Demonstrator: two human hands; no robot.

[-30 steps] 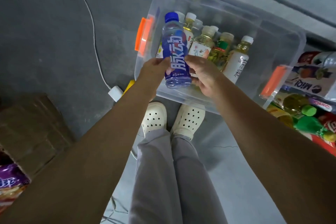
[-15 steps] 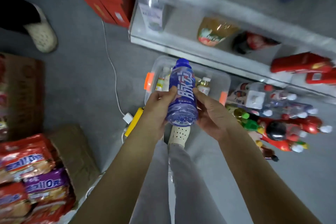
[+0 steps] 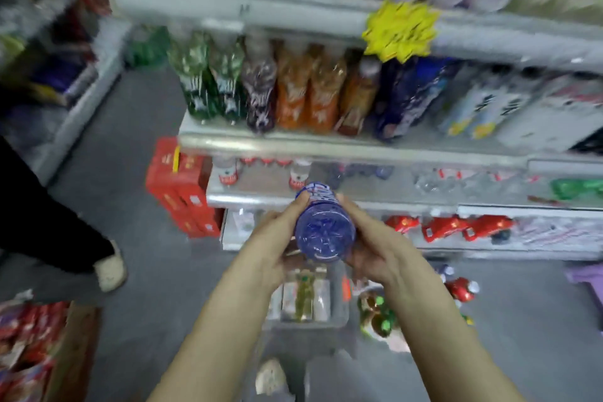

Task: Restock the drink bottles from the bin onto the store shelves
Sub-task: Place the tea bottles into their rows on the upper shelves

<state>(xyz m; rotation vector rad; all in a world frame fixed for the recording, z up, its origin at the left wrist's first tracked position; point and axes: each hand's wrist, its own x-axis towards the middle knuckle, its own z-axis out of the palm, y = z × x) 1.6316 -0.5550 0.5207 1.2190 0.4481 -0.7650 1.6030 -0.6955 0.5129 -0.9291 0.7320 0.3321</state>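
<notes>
A blue drink bottle (image 3: 323,232) points away from me, its base facing the camera, at mid-frame. My left hand (image 3: 277,238) grips its left side and my right hand (image 3: 375,248) grips its right side. Below my hands the clear plastic bin (image 3: 339,313) with an orange latch stands on the floor, with several pale bottles inside. Ahead are the grey store shelves (image 3: 326,143); the upper one carries green, purple, orange and dark blue bottles, the lower one (image 3: 270,186) a few small red-capped bottles. The picture is blurred.
Red cartons (image 3: 179,186) are stacked left of the shelves. Loose bottles (image 3: 378,313) lie on the floor right of the bin. Another person's dark leg and pale shoe (image 3: 111,268) stand at the left. Snack bags (image 3: 26,346) sit at lower left. A yellow star tag (image 3: 399,29) hangs on the shelf edge.
The view swung up from the bin to the shelves. Both hands lifted the blue bottle and tipped it forward, so its base now faces me.
</notes>
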